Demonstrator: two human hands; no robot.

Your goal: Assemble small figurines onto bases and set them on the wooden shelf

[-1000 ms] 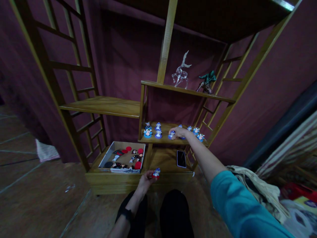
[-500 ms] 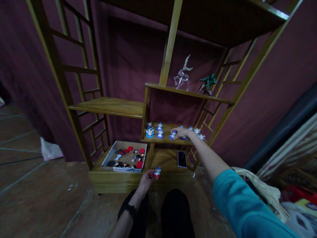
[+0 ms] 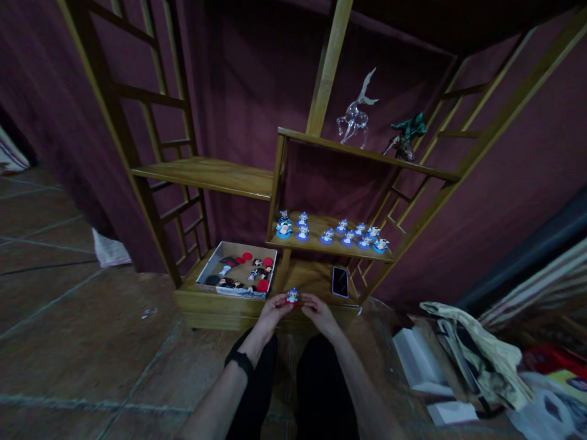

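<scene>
Head view: I am watching the left hand (image 3: 274,307) pinching a small figure (image 3: 292,296) on a red base, fingers closed on it, while the right hand (image 3: 317,310) is touching it from the other side, fingers curled. Both are meeting just before the bottom shelf (image 3: 316,282). Beside them a box (image 3: 215,267) is holding figures and red discs. Both forearms are reaching forward over the knees.

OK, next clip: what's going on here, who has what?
A person sits before a wooden shelf unit. Both hands, left hand and right hand, hold one small figurine on a red base between them. A row of similar blue-based figurines stands on the low shelf. An open cardboard box of figurine parts and red discs and a dark phone lie below.
</scene>
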